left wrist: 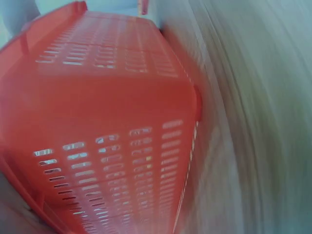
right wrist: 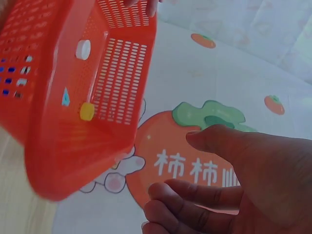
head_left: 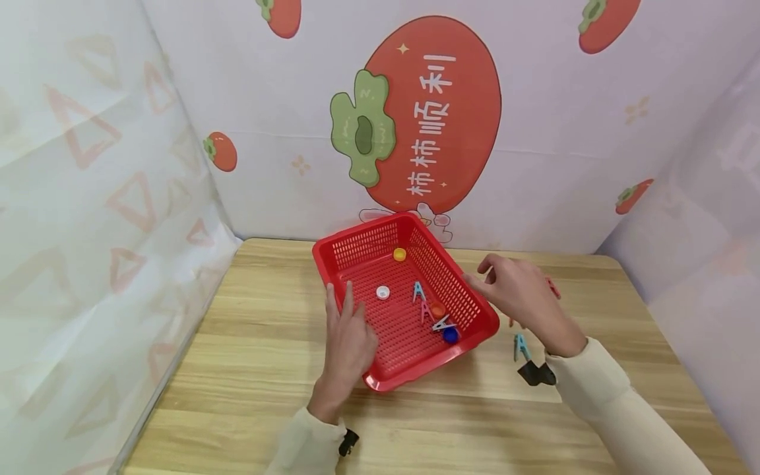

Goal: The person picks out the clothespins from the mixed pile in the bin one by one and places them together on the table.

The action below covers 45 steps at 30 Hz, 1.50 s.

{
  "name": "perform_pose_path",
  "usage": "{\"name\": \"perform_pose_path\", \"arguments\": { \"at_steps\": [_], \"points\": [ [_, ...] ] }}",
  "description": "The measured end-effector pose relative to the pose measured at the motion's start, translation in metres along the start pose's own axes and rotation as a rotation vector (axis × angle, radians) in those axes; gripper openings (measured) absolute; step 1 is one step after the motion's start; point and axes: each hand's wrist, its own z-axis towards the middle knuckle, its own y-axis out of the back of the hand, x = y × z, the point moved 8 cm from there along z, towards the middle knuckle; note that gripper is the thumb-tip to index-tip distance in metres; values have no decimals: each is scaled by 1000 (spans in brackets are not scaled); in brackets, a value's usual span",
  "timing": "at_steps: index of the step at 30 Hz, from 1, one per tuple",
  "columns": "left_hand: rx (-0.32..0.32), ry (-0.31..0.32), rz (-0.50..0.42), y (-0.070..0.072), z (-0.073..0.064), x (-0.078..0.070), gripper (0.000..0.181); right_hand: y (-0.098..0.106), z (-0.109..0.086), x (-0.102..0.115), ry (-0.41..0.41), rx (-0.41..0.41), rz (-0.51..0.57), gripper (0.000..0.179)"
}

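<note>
A red plastic basket point(head_left: 392, 356) stands at an angle on the table. My left hand point(head_left: 347, 346) holds its left rim, with fingers reaching over the edge. My right hand point(head_left: 513, 290) is beside the right rim, fingers loosely bent and nothing in them; the right wrist view shows it apart from the basket. Inside lie a yellow cap point(head_left: 400, 254), a white cap point(head_left: 382, 292), an orange cap point(head_left: 437, 310) and a blue cap point(head_left: 450, 335). Among them are a light blue clothespin point(head_left: 418, 291), a pink clothespin point(head_left: 425, 311) and a white clothespin point(head_left: 443, 324).
Right of the basket, a light blue clothespin point(head_left: 521, 346) and a red clothespin point(head_left: 553, 287) lie on the wooden table point(head_left: 237, 369). Another red piece is mostly hidden under my right hand. A printed cloth wall point(head_left: 285, 185) rises right behind the basket.
</note>
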Motion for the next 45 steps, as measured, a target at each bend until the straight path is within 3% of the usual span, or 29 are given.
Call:
{"name": "perform_pose_path", "arguments": {
  "at_steps": [9,13,19,23,29,37,40,45],
  "points": [
    [-92,54,-145,-5,-7,-17,52,-11,25,21,34,29,3,42],
    [-104,88,-207,-6,-10,-21,57,-19,37,29,26,67,-2,43],
    [-78,153,-333,-8,-12,-14,58,-39,56,43,19,137,51,44],
    [-84,156,-419,-5,-12,-3,56,-52,65,46,21,154,79,44],
    [-82,101,-427,0,-9,14,52,-65,73,42,38,164,99,40],
    [-68,3,-387,0,-8,22,48,-83,83,41,46,270,132,38],
    [-55,-54,-358,0,-6,25,44,-90,87,42,51,294,119,38],
    [41,-199,-271,3,2,35,41,-98,88,44,53,317,124,38]
  ]
}}
